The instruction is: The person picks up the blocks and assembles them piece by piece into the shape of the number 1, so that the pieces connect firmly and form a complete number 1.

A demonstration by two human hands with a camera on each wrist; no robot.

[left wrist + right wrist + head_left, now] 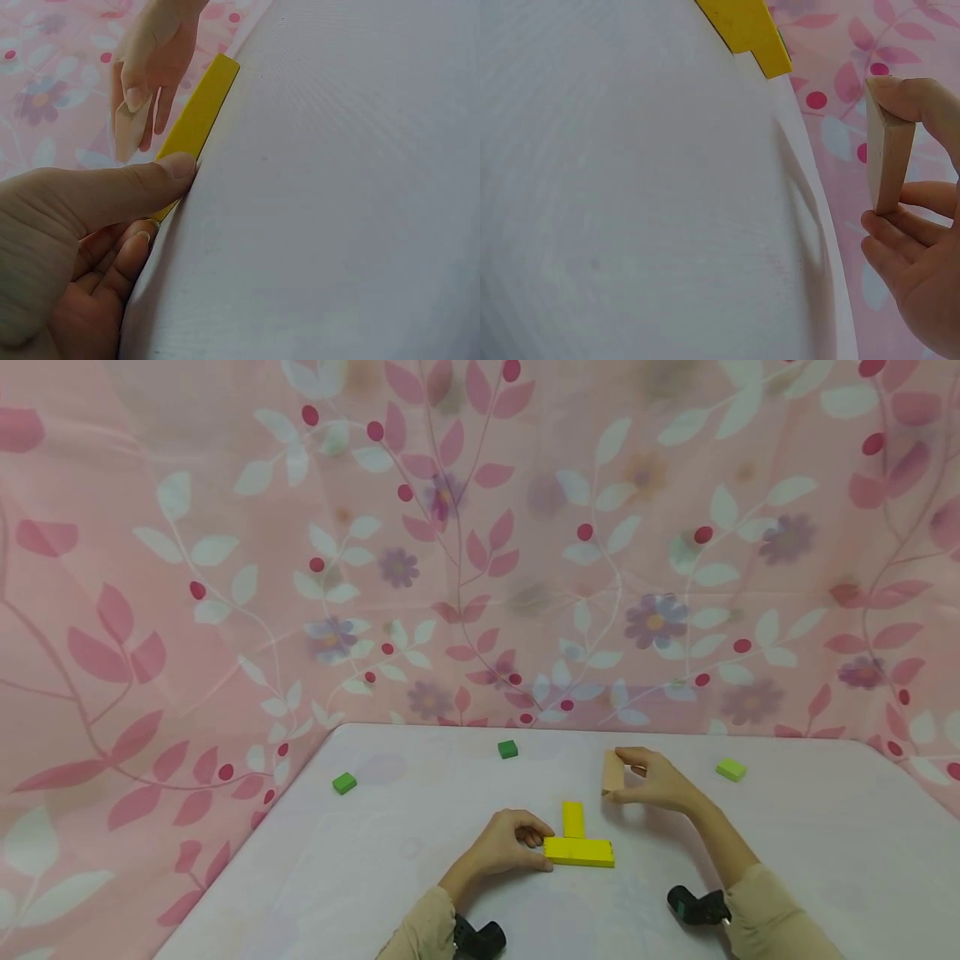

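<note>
"One crosswise yellow block [579,852] and one yellow stem block [573,819] touch on the white table [300,860], in a T whose stem points to twelve o'clock. What has hold of it?"

"The left hand [508,843], at nine o'clock of the T. Its thumb and fingers pinch the near end of the crosswise yellow block, so the grip is narrow."

"And the other?"

"The right hand [656,781] is at two o'clock, spread just wide enough to hold a plain wooden block [613,773] by opposite ends, thumb against fingers. That block is at one o'clock of the T, just beside the stem but apart from it. I can't tell whether it touches the tabletop."

"How far along would you call it?"

"Partway, I'd judge. The two yellow pieces are joined; the wooden block is picked up but not yet set against them."

"Anything unused?"

"Three pieces, well apart from the T and untouched: a green block [344,783] toward ten o'clock, a second green block [507,749] toward eleven, and a lime block [731,769] at two, beyond the right hand. Whether they belong to the arrangement, the pictures don't settle."

"Farther out?"

"Past the table's far edge, at twelve, a pink floral cloth [480,610] hangs as a backdrop."
</note>
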